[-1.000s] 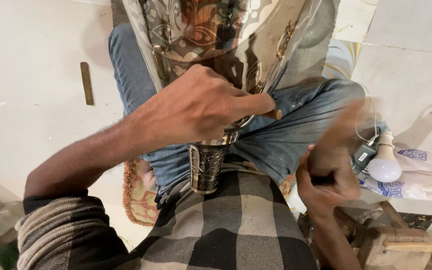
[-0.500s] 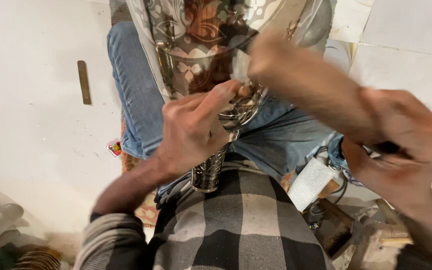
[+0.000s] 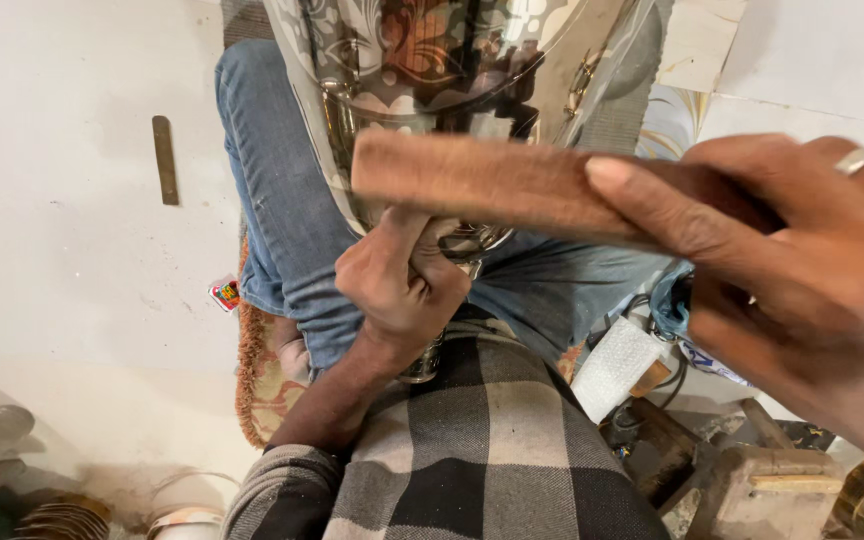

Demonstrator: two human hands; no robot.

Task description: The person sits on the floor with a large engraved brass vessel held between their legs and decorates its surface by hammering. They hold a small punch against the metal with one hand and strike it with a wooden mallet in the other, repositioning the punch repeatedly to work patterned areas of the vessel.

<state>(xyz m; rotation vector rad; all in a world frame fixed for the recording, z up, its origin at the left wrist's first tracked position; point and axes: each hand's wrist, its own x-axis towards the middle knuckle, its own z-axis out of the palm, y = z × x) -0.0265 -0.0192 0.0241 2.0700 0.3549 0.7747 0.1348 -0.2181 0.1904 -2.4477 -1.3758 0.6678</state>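
A large shiny engraved metal vessel (image 3: pixel 432 90) rests between my knees, its narrow stem pointing toward my lap. My left hand (image 3: pixel 397 285) grips the vessel near its stem, one finger raised against the polished body. My right hand (image 3: pixel 782 280), with a ring on one finger, is close to the camera and holds a flat brown wooden block (image 3: pixel 492 185) across the front of the vessel. The stem's lower end is partly hidden behind my left hand.
I sit on a woven mat (image 3: pixel 262 380) on a pale floor. A flat metal strip (image 3: pixel 164 158) lies on the floor at left. A white foam pad (image 3: pixel 617 365), wooden blocks (image 3: pixel 762 480) and tools crowd the lower right. Metal coils (image 3: pixel 62 520) lie at bottom left.
My right hand came up from beside my right thigh toward the camera, now holding the wooden block across the vessel. My left hand slid down from the body to the stem.
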